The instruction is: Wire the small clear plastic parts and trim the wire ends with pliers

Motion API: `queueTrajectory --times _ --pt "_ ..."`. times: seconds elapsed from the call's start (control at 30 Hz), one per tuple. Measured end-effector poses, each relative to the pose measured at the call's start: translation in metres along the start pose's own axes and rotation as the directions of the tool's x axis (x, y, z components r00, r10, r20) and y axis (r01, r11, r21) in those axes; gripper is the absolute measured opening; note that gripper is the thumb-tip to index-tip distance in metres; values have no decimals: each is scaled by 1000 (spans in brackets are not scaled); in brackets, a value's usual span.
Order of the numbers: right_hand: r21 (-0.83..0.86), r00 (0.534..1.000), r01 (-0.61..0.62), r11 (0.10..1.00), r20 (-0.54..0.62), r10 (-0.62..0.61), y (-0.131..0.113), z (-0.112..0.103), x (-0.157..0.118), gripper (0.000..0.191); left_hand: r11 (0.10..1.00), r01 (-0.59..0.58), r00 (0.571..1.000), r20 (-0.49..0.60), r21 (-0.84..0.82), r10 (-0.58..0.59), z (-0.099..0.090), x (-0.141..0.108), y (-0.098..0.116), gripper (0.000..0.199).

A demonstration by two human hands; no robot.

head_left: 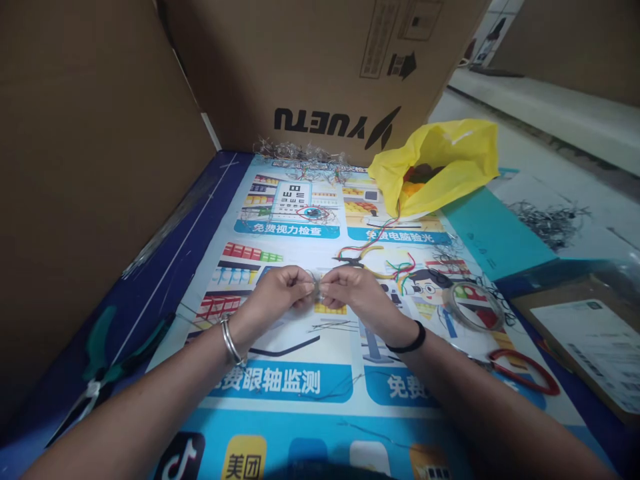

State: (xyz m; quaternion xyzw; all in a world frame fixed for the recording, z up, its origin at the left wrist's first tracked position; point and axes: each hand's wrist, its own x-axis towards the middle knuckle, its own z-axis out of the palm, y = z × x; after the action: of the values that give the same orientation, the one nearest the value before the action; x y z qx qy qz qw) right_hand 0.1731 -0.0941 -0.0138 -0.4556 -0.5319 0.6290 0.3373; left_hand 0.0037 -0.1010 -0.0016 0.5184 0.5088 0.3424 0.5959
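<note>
My left hand, with a silver bangle at the wrist, is closed in a pinch over the printed sheet. Facing it, my right hand, a black band on its wrist, pinches too, and the fingertips of both nearly meet. Between them is a small bit of thin wire, mostly covered by the fingers. Just beyond the right hand lie pliers with yellow handles, alongside red and green cords. A few loose wires rest on the sheet beneath my hands.
Green-handled cutters lie at the left, red-handled scissors at the right near a round clear container. A yellow bag and heaped wire scraps stand before the cardboard walls. More dark wire is piled at right.
</note>
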Motion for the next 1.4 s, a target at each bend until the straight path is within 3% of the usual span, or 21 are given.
queueTrajectory --times 0.3,0.8,1.4 --pt "74 997 23 997 -72 -18 0 7 -1 23 998 3 999 -31 -61 -5 4 -2 0 15" --pt "50 998 14 999 -61 -11 -2 5 2 23 997 53 998 -25 -47 -54 5 -3 0 16" --pt "-8 999 26 1000 -45 -27 3 7 4 21 995 -41 994 -105 -91 32 9 -2 -7 14"
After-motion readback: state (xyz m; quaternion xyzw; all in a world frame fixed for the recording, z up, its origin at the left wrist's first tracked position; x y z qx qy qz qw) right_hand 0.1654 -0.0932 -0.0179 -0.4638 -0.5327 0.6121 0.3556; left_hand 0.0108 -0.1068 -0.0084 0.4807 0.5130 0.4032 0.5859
